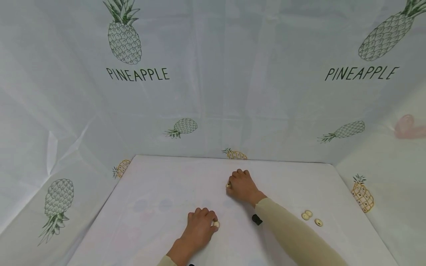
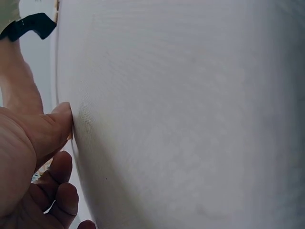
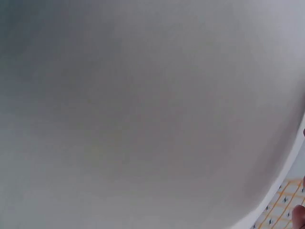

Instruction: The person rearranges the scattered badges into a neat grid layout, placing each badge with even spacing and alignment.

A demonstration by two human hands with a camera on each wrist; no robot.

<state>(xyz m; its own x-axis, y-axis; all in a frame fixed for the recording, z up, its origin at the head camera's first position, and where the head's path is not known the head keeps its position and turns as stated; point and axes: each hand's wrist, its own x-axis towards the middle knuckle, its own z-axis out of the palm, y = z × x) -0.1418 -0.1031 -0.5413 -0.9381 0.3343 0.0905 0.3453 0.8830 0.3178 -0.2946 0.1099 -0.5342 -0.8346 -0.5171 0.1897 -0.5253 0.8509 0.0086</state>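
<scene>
In the head view my left hand [image 1: 199, 227] rests low over the white table, its thumb and index finger pinching a small round cream disc [image 1: 216, 224]. Farther forward and to the right, my right hand [image 1: 243, 187] pinches a similar disc [image 1: 228, 185], mostly covered by the fingers. The left wrist view has the left thumb [image 2: 59, 119] right at the table surface, with the other fingers curled below; the disc is hidden there. Only a bit of a right fingertip [image 3: 299, 217] enters the right wrist view, at its right edge.
Several things lie about: three more cream discs [image 1: 308, 218] to the right of my right forearm, two of them side by side. The white tabletop [image 1: 159, 236] ends at a pineapple-printed curtain [image 1: 213, 92] at the back and sides. A black wrist strap part [image 1: 257, 219] hangs under the right sleeve.
</scene>
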